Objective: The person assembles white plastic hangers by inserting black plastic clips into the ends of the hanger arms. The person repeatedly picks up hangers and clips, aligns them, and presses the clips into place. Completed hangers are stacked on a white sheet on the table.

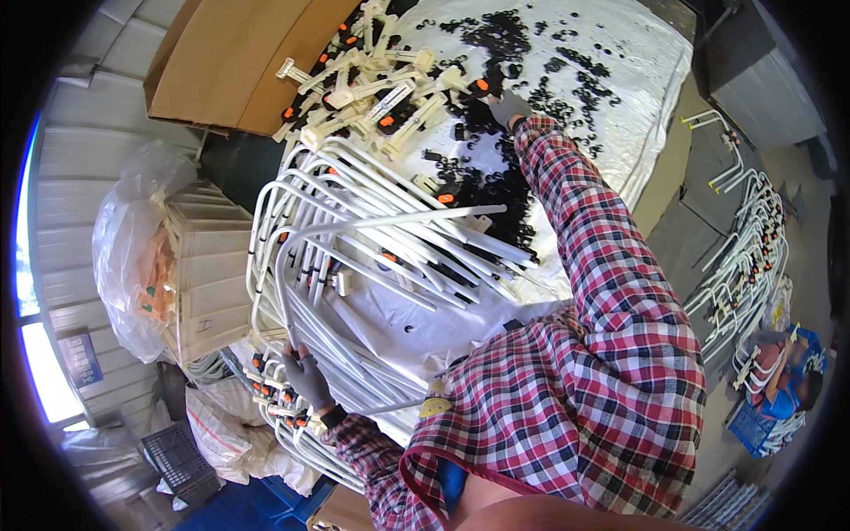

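Note:
My left hand (307,379), in a grey glove with bare fingertips, is closed round a bent white tube (289,305) near its lower end. The tube's other arm runs right across the top of a heap of similar white tubes (354,190). My right hand (510,108), gloved alike, reaches to the far side of the table, its fingers drawn together among small black rings. Beside its fingertips lies a black piece with an orange button (482,86). What those fingers hold, if anything, is too small to make out.
Cream plastic brackets (390,93) are piled far left, before a cardboard box (235,62). Black rings (580,84) lie scattered over the white table cover (633,106). A cream crate (212,274) stands left. Tubes (753,230) lie on the floor right, near another person (784,389).

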### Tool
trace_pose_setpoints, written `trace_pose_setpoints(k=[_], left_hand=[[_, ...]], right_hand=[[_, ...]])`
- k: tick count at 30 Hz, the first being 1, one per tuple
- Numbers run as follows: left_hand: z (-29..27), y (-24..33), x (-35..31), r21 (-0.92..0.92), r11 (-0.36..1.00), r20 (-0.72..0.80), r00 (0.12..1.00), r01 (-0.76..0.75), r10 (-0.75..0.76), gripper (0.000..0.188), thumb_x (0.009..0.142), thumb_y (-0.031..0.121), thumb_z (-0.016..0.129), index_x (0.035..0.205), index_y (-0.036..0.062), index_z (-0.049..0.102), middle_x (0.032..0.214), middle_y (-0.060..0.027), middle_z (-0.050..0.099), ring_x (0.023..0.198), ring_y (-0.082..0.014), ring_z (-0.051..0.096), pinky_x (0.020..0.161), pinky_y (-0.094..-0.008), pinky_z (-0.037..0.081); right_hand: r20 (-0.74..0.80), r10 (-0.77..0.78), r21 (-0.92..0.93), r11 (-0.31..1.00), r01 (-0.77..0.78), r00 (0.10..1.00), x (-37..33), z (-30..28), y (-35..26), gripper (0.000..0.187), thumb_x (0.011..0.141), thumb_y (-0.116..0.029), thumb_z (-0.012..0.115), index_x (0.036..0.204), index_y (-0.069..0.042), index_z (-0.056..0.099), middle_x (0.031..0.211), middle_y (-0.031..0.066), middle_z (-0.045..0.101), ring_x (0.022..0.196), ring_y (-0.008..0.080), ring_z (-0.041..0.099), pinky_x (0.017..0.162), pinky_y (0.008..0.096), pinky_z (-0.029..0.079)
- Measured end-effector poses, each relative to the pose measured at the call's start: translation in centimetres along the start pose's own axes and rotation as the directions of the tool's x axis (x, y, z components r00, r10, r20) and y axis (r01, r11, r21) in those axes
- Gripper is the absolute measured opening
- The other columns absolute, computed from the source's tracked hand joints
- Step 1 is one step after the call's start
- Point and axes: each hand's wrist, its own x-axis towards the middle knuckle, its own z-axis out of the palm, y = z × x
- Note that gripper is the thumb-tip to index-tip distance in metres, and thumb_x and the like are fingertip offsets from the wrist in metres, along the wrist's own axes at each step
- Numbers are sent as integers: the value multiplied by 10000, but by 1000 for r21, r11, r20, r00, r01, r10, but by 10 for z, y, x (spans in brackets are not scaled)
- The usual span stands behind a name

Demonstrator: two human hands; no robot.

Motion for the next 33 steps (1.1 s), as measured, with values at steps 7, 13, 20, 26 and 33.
trace_pose_setpoints(k=[7,13,20,26,33], left_hand=[[-4,1,-8,-96,994,-52,997,48,-53,289,984,174,608,1195,-23,600,860,30,573,663,-35,431,592,-195,362],[23,-22,43,-111,994,-81,997,8,-17,288,997,209,605,1158,-29,621,991,-21,653,838,-81,531,761,-224,442],[35,-33,71,-113,988,-163,983,-107,87,249,1004,236,585,1094,7,628,755,31,537,670,-61,461,633,-222,393],[33,-29,67,-281,950,-176,981,-133,85,228,998,217,609,1105,17,629,758,44,514,669,-44,443,616,-197,374],[28,-39,72,-364,924,-128,989,-116,73,206,1008,193,588,1118,24,632,723,48,491,653,-31,428,596,-189,352]], right_hand=[[74,-98,187,979,82,992,-52,46,-17,504,777,-465,726,1070,-61,656,959,161,707,904,313,686,800,409,522],[-242,-175,389,883,261,954,-63,30,-2,460,753,-360,788,1022,4,708,894,154,725,797,218,683,744,338,522],[93,-411,975,222,1,907,-40,28,21,253,976,-290,594,1012,-43,637,872,20,633,784,117,589,750,282,486],[378,-360,892,-106,-440,853,-60,54,8,395,1023,-311,518,1245,15,525,1117,172,653,914,239,670,839,352,573],[432,-399,897,93,-433,809,-68,45,-9,471,996,-409,557,1246,-11,567,1102,136,694,832,170,667,743,314,574]])
